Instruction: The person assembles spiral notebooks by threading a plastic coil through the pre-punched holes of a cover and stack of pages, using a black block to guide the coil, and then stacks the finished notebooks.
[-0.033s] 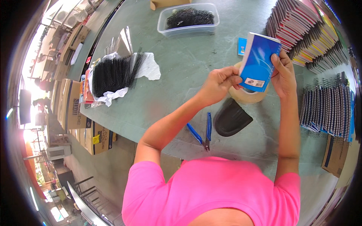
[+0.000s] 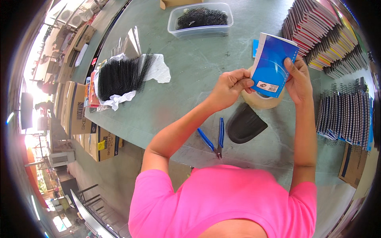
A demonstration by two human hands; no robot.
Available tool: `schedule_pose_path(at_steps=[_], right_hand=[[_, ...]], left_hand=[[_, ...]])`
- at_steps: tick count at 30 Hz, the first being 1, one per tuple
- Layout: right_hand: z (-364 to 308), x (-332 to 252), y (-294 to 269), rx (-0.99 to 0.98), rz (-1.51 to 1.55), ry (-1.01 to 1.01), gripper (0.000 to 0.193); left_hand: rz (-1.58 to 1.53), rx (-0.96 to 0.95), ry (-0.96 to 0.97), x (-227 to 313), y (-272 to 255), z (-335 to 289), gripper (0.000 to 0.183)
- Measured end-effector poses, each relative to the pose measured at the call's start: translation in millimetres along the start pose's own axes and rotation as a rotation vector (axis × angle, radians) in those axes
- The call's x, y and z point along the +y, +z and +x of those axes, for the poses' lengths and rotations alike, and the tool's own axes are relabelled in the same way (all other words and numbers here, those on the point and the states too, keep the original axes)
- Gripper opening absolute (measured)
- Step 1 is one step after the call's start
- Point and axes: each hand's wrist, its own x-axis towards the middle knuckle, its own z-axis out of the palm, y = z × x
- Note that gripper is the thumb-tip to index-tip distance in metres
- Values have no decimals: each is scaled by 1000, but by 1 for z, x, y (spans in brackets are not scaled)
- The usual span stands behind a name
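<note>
A small notebook with a blue cover and a white label near its bottom is held up between both hands. My left hand pinches its lower left corner between thumb and fingers. On the other side, my right hand grips the right edge, thumb on the cover, where a row of holes runs. Partly hidden under the notebook lies a roll of clear tape. Nearer me are a dark, rounded flat piece and blue-handled cutting pliers, their handles spread.
At left, black spiral coils lie on white wrapping. A clear plastic tub of black coils stands at the back. Stacked spiral notebooks fill the far right, with blue ones nearer. A blue card lies behind the held notebook.
The notebook has turned slightly in my hands, so its white pages and punched edge show a little more. The tabletop things have shifted slightly right in view.
</note>
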Motion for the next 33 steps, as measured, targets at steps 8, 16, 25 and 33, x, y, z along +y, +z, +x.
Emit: schedule_pose_path(at_steps=[8, 16, 25, 33], right_hand=[[-16, -50, 34, -48, -856, 148, 25], [-11, -22, 32, -98, -1613, 16, 21], [-12, 3, 31, -119, -1571, -196, 22], [-13, 0, 31, -53, -1483, -84, 21]], left_hand=[[1058, 522, 76, 9, -144, -22, 18], [1763, 654, -352, -15, -244, -62, 22], [1316, 580, -162, 21, -143, -35, 38], [1123, -54, 34, -3, -6, -12, 44]])
